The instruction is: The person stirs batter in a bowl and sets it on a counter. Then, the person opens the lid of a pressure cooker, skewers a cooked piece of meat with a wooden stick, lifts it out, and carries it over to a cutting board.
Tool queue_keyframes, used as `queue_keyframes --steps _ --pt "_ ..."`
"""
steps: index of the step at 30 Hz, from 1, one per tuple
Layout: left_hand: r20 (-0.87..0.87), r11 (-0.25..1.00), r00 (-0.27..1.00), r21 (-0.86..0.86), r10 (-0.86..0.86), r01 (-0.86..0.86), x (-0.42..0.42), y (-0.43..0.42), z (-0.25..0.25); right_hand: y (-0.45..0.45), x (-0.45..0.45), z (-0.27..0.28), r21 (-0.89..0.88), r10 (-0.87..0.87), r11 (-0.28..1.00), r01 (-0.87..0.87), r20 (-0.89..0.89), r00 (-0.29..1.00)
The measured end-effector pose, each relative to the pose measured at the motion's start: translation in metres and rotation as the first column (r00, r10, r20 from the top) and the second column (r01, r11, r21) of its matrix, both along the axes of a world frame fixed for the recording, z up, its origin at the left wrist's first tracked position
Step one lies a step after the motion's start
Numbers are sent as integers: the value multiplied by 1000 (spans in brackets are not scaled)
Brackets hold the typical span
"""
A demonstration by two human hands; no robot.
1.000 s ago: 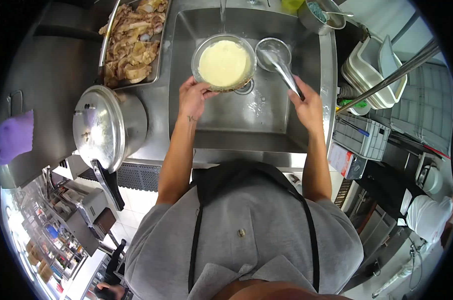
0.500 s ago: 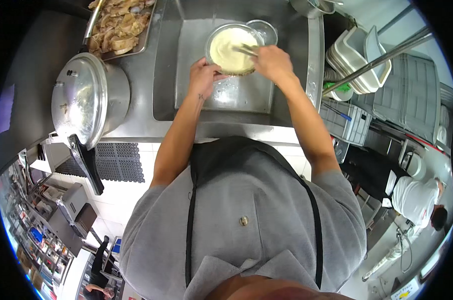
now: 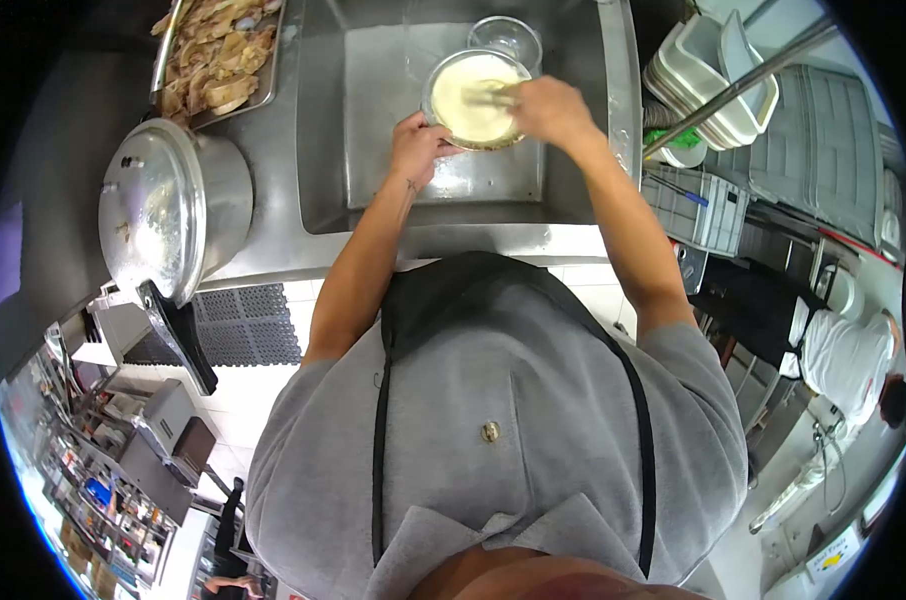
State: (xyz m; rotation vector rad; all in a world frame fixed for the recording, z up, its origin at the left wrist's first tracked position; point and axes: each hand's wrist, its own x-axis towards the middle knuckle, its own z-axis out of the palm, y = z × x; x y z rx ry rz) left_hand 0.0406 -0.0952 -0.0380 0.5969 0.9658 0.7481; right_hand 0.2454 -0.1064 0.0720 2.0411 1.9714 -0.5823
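Observation:
Over the sink, a round bowl (image 3: pixel 428 98) holds a thick, pale yellow mixture (image 3: pixel 461 82). My left hand (image 3: pixel 416 150) is closed on the bowl's near left edge, fingers at its rim and underside. In my right hand (image 3: pixel 553 110) is a metal stirring utensil (image 3: pixel 491 97) with its end in the mixture; motion blur hides its exact kind. Right behind the bowl, a second clear bowl (image 3: pixel 509 24) stands in the sink, partly covered by the first.
The metal sink (image 3: pixel 373 120) has raised walls. Left of it are a large lidded pressure cooker (image 3: pixel 173 210) and a tray of sliced, cooked-looking food (image 3: pixel 218 65). White containers (image 3: pixel 713 80) are stacked at right beside a metal rail. A person in white (image 3: pixel 848 355) stands farther right.
The utensil has shifted within the mixture as my right hand moves. The clear bowl behind now shows more, up and left of its earlier place. The whole view has shifted slightly.

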Motion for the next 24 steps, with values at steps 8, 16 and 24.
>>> queue_keyframes --steps 8,16,24 --pt "-55 993 992 -23 -113 112 1 1 9 -8 1 -1 3 175 984 -175 -23 984" --pt "-14 992 992 -22 -126 125 4 1 10 -10 15 -3 142 239 961 -239 19 971" --pt "-77 986 983 0 -166 166 0 2 2 -10 16 9 8 218 976 -219 86 972"
